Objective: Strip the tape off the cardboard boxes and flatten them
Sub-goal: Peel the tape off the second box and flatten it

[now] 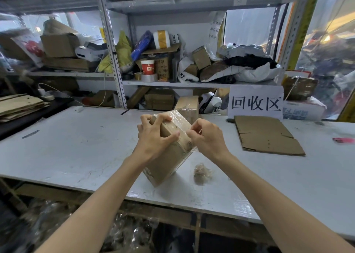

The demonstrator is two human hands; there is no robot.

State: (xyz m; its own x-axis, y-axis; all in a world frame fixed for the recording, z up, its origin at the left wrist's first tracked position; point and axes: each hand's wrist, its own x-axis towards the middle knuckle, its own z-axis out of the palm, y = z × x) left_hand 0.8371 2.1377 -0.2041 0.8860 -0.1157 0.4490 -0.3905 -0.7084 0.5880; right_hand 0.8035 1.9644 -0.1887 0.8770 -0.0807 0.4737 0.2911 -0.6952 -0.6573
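1. 2 hands are on 1 cardboard box (169,162), which stands tilted on its lower edge on the white table (76,147), near the table's front edge.
2. My left hand (153,135) grips the box's upper end, with the fingers curled over the top edge and the thumb pressed against the near face.
3. My right hand (207,137) pinches the clear tape (180,120) between thumb and fingertips at the box's right edge. The tape shows as a glossy film stretched over the top of the box.
4. 1 crumpled wad of tape (200,173) lies on the table just beside the box's lower right corner.
5. 1 flattened cardboard sheet (267,135) lies farther right, well apart from the box, in front of a white sign (256,102) with 3 printed characters.
6. 1 more taped box (189,104) sits behind the one I hold, at the table's back edge.
7. 1 stack of flattened cardboard (19,106) rests on a dark surface at the far left, and 1 small pink object (343,140) lies at the table's far right.
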